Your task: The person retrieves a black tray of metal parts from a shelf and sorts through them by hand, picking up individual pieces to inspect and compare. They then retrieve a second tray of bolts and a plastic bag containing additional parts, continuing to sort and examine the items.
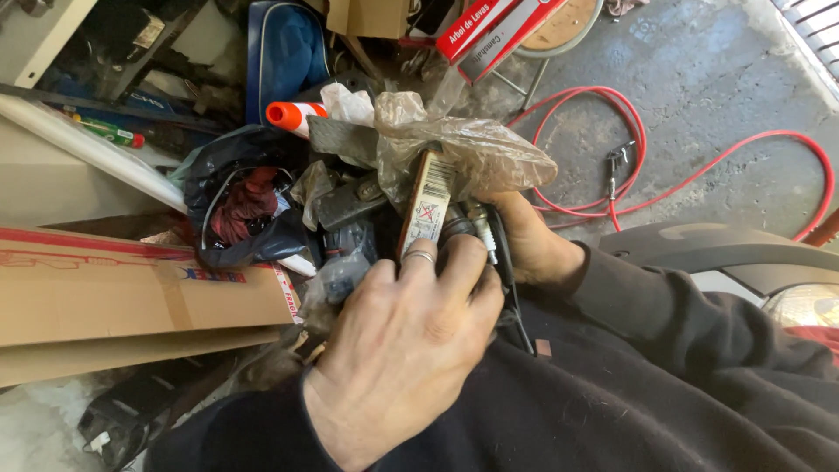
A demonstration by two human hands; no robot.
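Observation:
My left hand [404,336], with a ring on one finger, lies over a pile of dark parts and holds a small narrow carton [426,203] upright between its fingers. My right hand [529,245] comes in from the right and grips a spark plug [480,229] with a metal tip, close against the carton. A crumpled clear plastic bag [472,144] bulges just above both hands. Dark metal parts [350,229] sit to the left of the carton, partly hidden by my left hand.
A long cardboard box [131,293] lies at left. A black bag [236,197] holds a red rag. Beyond it lie an orange-and-white cone [293,114] and red-white cartons [494,31]. A red hose [647,166] loops over the concrete floor at right.

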